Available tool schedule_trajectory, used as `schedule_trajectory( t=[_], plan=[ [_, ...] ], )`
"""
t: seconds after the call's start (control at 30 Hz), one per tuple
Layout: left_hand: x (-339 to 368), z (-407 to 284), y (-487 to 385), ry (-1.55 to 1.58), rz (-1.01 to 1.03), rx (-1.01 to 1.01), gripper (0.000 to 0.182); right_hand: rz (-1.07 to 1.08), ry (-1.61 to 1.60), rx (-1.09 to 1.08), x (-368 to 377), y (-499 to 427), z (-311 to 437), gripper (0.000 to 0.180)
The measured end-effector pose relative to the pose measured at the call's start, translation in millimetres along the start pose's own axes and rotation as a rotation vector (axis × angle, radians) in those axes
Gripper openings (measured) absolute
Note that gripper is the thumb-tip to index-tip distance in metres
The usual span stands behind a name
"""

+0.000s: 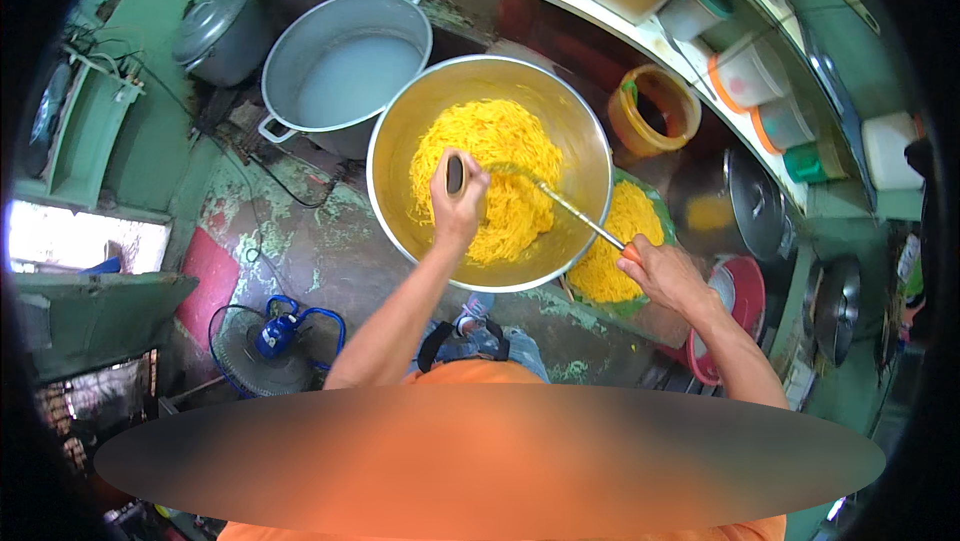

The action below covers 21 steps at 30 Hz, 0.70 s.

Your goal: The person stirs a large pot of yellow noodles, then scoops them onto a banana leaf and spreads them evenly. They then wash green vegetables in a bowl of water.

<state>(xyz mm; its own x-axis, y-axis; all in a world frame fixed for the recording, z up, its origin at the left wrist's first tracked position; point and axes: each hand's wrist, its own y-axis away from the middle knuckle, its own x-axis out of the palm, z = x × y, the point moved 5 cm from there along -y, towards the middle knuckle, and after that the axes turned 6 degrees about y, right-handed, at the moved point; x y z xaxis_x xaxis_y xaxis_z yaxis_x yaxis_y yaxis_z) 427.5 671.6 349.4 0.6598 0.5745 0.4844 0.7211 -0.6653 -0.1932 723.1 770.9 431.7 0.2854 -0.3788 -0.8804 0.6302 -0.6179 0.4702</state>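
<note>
A large round metal basin (491,288) holds a heap of yellow noodles (517,203). My left hand (459,199), above the noodles, is closed around an upright handle with a dark oval end; what lies below that handle is hidden. My right hand (664,274), beyond the basin's right rim, grips the orange handle of a long metal utensil (577,212). The utensil's shaft crosses the rim, and its far end rests at the noodles, close to my left hand. More yellow noodles (626,241) lie on green leaves right of the basin, partly under its rim.
A big two-handled pot (277,83) with cloudy liquid stands behind left, near a lidded pot (225,34). At right are an orange-brown container (654,143), a dark pot (694,203) and a red basin (750,286). A shelf (637,30) holds tubs. A blue fan (277,338) stands lower left.
</note>
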Motion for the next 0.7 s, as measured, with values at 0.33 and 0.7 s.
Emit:
schedule_trajectory(
  t=[0.33,0.7],
  plan=[
    [-25.7,-138.8,-35.3,0.108,0.444,-0.012,0.014,0.178,0.083,0.312,-12.1,122.1,47.9,0.040],
    [-27.5,-47.0,-19.0,-0.071,0.667,-0.121,0.013,0.152,0.084,0.419,29.0,38.6,128.8,0.042]
  ],
)
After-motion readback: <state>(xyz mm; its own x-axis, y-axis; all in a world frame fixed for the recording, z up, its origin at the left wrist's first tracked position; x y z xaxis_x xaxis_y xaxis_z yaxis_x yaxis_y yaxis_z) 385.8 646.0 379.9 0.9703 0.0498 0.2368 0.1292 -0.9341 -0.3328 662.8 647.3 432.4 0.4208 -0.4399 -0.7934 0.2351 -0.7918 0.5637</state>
